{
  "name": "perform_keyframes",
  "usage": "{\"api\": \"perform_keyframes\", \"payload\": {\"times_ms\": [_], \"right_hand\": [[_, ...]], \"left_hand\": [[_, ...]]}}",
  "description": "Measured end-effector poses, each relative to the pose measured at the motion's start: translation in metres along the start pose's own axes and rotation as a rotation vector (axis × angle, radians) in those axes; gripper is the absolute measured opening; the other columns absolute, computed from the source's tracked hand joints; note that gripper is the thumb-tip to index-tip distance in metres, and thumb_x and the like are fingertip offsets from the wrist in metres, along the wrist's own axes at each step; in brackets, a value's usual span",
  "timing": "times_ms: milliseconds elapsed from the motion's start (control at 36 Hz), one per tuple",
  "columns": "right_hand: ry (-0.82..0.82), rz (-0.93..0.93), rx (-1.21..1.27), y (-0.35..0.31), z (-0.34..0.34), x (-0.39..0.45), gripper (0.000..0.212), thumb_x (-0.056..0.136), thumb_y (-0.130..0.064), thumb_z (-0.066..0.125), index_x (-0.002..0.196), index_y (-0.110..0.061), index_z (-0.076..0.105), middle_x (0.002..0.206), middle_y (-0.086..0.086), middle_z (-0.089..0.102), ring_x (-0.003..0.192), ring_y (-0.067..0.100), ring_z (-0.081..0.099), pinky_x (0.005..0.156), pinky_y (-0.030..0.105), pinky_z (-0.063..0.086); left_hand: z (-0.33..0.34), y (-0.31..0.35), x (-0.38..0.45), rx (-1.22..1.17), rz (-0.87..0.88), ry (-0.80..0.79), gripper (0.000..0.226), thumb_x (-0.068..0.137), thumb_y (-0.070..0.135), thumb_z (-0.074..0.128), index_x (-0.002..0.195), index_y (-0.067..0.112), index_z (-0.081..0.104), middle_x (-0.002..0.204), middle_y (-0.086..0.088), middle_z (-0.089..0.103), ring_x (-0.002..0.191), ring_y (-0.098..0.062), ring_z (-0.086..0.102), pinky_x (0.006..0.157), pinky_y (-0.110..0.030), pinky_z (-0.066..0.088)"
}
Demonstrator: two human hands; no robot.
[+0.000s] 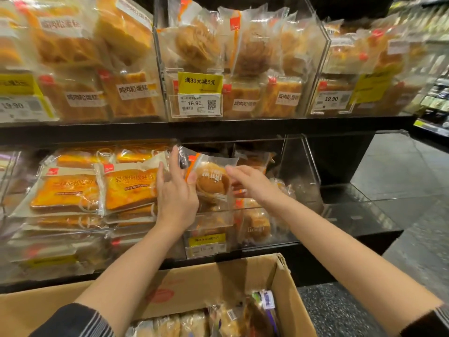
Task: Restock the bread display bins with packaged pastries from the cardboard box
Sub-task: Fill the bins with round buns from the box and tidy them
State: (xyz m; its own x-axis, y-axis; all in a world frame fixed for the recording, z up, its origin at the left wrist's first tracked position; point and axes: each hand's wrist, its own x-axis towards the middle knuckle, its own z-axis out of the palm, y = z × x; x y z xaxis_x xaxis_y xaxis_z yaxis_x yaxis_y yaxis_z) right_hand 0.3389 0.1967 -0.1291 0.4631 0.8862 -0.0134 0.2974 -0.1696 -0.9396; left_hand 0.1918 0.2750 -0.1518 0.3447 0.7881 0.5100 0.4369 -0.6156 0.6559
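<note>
Left hand (176,190) grips round packaged pastry (211,181) by its left edge, thumb on front, fingers behind. Right hand (250,182) released, fingers extended, tips touching pack's right edge. Pack upright above front lip of clear lower bin (301,166); right half of bin holds little, open room there. Toast packs (97,188) crowd left. Cardboard box (286,295) below forearms, more pastries inside.

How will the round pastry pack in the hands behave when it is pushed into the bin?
The pack probably weighs little, since the left hand steadies it with fingertips. Its clear wrapper looks glossy, so likely slippery. The pastry inside may crush if pressed.
</note>
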Motion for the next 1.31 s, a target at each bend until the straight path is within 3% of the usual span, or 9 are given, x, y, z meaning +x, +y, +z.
{"api": "perform_keyframes", "payload": {"times_ms": [111,278,361,444,611,833,972,1167,1306], "right_hand": [[0.011,0.048,0.085,-0.002,0.019,-0.003,0.053,0.088,-0.045,0.062,0.13,-0.017,0.046,0.12,0.002,0.058,0.107,0.02,0.059,0.092,0.037,0.053],[0.169,0.13,0.197,0.002,-0.004,0.006,0.04,0.093,-0.034,0.06,0.122,-0.008,0.055,0.115,0.01,0.063,0.103,0.023,0.063,0.086,0.041,0.056],[0.314,0.235,0.216,0.01,-0.036,0.016,0.028,0.093,-0.031,0.06,0.099,-0.005,0.061,0.098,0.013,0.065,0.091,0.03,0.065,0.073,0.044,0.058],[0.33,0.352,0.048,0.02,-0.059,0.027,0.052,0.09,-0.037,0.063,0.125,-0.001,0.051,0.115,0.02,0.063,0.097,0.034,0.065,0.072,0.043,0.059],[0.24,0.391,-0.268,0.026,-0.051,0.037,0.038,0.095,-0.031,0.057,0.118,0.0,0.061,0.101,0.01,0.062,0.084,0.021,0.059,0.075,0.032,0.046],[0.386,0.446,-0.346,0.029,-0.016,0.066,0.049,0.097,-0.031,0.053,0.135,-0.002,0.045,0.131,0.016,0.055,0.115,0.03,0.056,0.081,0.032,0.044],[0.618,0.271,-0.723,0.029,-0.011,0.044,0.047,0.095,-0.022,0.058,0.136,-0.01,0.039,0.136,0.014,0.044,0.125,0.031,0.043,0.102,0.042,0.037],[0.616,-0.041,-0.423,0.009,-0.003,-0.028,0.037,0.094,-0.015,0.052,0.131,-0.016,0.047,0.13,0.005,0.047,0.118,0.023,0.049,0.1,0.041,0.044],[0.511,-0.123,-0.365,0.002,0.012,-0.081,0.02,0.094,-0.012,0.053,0.113,-0.018,0.058,0.103,-0.006,0.056,0.097,0.01,0.054,0.073,0.013,0.04]], "left_hand": [[-0.003,0.003,0.0,0.047,0.008,-0.075,0.057,0.102,0.033,0.027,0.153,0.017,0.01,0.152,-0.013,0.034,0.147,-0.027,0.006,0.118,-0.039,0.005],[-0.003,-0.005,0.007,0.172,0.177,-0.225,0.065,0.098,0.048,0.01,0.151,0.012,0.02,0.092,-0.003,0.071,0.13,-0.02,0.045,0.118,-0.035,-0.01],[0.001,-0.01,0.012,0.314,0.257,-0.267,0.074,0.092,0.052,0.001,0.145,0.018,0.038,0.103,-0.002,0.069,0.121,-0.016,0.053,0.119,-0.042,-0.01],[0.004,-0.007,0.013,0.421,0.285,-0.299,0.055,0.099,0.044,0.014,0.138,0.029,0.049,0.121,0.008,0.064,0.124,-0.009,0.048,0.117,-0.045,-0.013],[0.005,-0.002,0.011,0.616,0.292,-0.368,0.044,0.101,0.039,0.022,0.136,0.032,0.047,0.129,0.012,0.06,0.136,-0.013,0.038,0.115,-0.055,-0.012],[0.01,-0.001,0.013,0.753,0.3,-0.392,0.053,0.101,0.046,0.012,0.128,0.038,0.056,0.126,0.015,0.062,0.137,-0.016,0.038,0.113,-0.059,-0.015],[0.009,0.002,0.012,0.765,0.291,-0.408,0.053,0.101,0.047,0.014,0.123,0.036,0.061,0.121,0.011,0.065,0.135,-0.017,0.039,0.113,-0.058,-0.013],[-0.006,0.016,-0.002,0.84,0.46,-0.366,0.046,0.101,0.037,0.02,0.135,0.026,0.05,0.143,0.005,0.049,0.142,-0.016,0.027,0.111,-0.054,-0.023],[-0.023,0.001,-0.029,0.575,0.698,-0.42,0.039,0.094,0.025,0.051,0.133,0.02,0.054,0.139,0.002,0.054,0.137,-0.016,0.039,0.115,-0.04,-0.018]]}}
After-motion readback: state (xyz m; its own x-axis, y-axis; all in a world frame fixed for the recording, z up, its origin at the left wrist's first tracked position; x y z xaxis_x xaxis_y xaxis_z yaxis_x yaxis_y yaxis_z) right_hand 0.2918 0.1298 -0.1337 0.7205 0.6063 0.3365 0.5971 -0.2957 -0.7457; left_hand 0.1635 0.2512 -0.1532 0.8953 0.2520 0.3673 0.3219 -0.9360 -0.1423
